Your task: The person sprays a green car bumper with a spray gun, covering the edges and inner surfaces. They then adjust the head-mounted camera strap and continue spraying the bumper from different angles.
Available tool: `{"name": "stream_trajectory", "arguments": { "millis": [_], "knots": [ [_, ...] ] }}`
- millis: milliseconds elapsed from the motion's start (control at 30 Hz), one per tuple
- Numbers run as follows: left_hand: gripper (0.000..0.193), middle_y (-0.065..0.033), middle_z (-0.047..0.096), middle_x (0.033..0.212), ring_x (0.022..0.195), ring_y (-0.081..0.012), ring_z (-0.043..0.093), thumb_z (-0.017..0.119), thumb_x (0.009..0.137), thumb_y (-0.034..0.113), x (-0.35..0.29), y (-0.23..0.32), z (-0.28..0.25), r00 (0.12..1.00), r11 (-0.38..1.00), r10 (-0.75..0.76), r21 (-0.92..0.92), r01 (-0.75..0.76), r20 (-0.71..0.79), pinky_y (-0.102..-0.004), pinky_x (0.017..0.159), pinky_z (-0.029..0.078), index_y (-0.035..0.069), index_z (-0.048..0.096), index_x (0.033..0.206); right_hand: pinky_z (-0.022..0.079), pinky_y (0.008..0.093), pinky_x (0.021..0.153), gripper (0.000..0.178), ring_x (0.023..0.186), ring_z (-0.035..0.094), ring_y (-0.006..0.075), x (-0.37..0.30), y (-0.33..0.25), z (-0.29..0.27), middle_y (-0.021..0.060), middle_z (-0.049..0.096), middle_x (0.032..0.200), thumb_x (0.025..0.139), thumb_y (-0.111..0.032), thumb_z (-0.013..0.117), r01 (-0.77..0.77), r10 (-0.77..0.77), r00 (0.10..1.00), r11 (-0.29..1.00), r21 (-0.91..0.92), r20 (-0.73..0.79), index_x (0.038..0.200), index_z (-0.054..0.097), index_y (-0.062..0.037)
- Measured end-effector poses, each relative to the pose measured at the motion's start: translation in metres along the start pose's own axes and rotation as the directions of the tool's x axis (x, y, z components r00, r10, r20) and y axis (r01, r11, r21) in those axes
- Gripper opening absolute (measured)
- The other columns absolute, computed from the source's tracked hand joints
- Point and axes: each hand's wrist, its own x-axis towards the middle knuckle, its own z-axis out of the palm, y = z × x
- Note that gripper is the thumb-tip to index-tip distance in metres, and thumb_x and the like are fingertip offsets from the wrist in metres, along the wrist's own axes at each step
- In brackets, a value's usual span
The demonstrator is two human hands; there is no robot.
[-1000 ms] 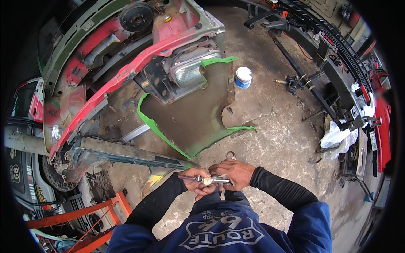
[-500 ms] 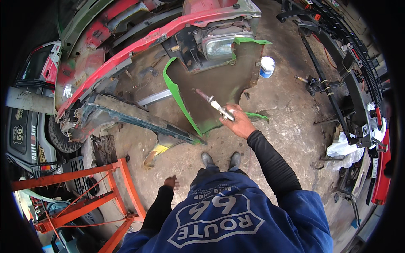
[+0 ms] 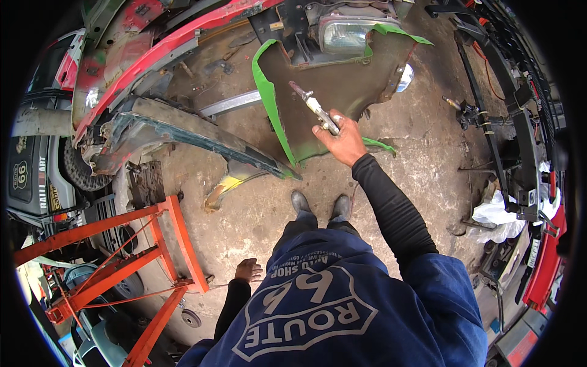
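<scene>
A worker in a dark blue printed sweatshirt stands on a stained concrete workshop floor (image 3: 244,214), right hand (image 3: 346,142) stretched toward twelve o'clock and clenched around the grip of a slim metal hand tool (image 3: 315,107) — its kind is hard to settle, possibly a spray or air gun. The nozzle points up and to the left, held over a green-edged car body panel (image 3: 330,92) that lies flat on the floor just ahead of the worker's boots (image 3: 321,205). The left hand (image 3: 247,269) hangs empty at about seven o'clock, fingers loosely curled, near the foot of an orange steel stand (image 3: 122,257).

How far the work has got is a matter of judgement: the panel's rim shows bright green while its broad middle is a dull brown, so most of the face looks untreated, and the tool is raised above it, not touching. No spray or mark is visible at the tip.

Much is uncertain — the tool's far end blurs against the panel, and any hose or trigger is hidden by the fingers. A red car front (image 3: 165,49) with a headlight (image 3: 343,33) runs across eleven to twelve o'clock, cut off by the rim; a dark bumper strip (image 3: 189,131) lies at ten, and a white rag (image 3: 498,214) sits by racks at three.
</scene>
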Motion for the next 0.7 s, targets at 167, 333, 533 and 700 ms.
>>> {"name": "stream_trajectory", "arguments": {
  "millis": [167, 333, 533, 700],
  "knots": [
    [0.037, -0.0138, 0.067, 0.108, 0.094, -0.0239, 0.068, 0.058, 0.097, 0.028, -0.006, 0.115, 0.044, 0.983, 0.990, 0.142, -0.037, -0.139, 0.118, -0.0377, 0.075, 0.055, 0.004, 0.056, 0.125, 0.038, 0.0319, 0.060, 0.034, 0.064, 0.039, 0.0125, -0.007, 0.006, -0.008, 0.0023, 0.043, 0.066, 0.083, -0.026, 0.074, 0.106, -0.105, 0.994, 0.993, 0.044, -0.029, 0.080, 0.049, -0.0030],
    [0.046, -0.0151, 0.062, 0.122, 0.113, -0.0243, 0.062, 0.052, 0.101, 0.036, -0.006, 0.298, 0.125, 0.779, 0.807, 0.583, -0.050, -0.589, 0.233, -0.0368, 0.092, 0.050, 0.002, 0.053, 0.133, 0.045, 0.0446, 0.065, 0.062, 0.064, 0.057, 0.0341, -0.038, 0.026, -0.011, 0.0209, 0.056, 0.065, 0.088, -0.058, 0.061, 0.027, -0.016, 0.989, 0.997, -0.071, 0.144, 0.081, 0.057, 0.0034],
    [0.050, -0.0163, 0.062, 0.123, 0.113, -0.0263, 0.061, 0.050, 0.102, 0.038, -0.017, 0.338, 0.131, 0.741, 0.768, 0.640, -0.163, -0.619, 0.202, -0.0396, 0.092, 0.050, 0.001, 0.049, 0.135, 0.048, 0.0480, 0.085, 0.070, 0.094, 0.064, 0.0468, -0.054, 0.081, 0.025, 0.0330, 0.065, 0.090, 0.093, -0.059, 0.048, -0.184, 0.195, 0.972, 0.978, -0.094, 0.132, 0.105, 0.064, 0.0085],
    [0.051, -0.0165, 0.060, 0.124, 0.111, -0.0297, 0.061, 0.044, 0.102, 0.043, 0.036, 0.232, 0.130, 0.917, 0.943, 0.307, -0.210, -0.258, 0.254, -0.0445, 0.089, 0.051, 0.003, 0.049, 0.133, 0.049, 0.0486, 0.090, 0.068, 0.099, 0.063, 0.0478, -0.044, 0.146, 0.090, 0.0345, 0.064, 0.099, 0.094, -0.054, 0.045, -0.368, 0.388, 0.908, 0.919, -0.144, 0.158, 0.112, 0.061, 0.0094]
  ]
}}
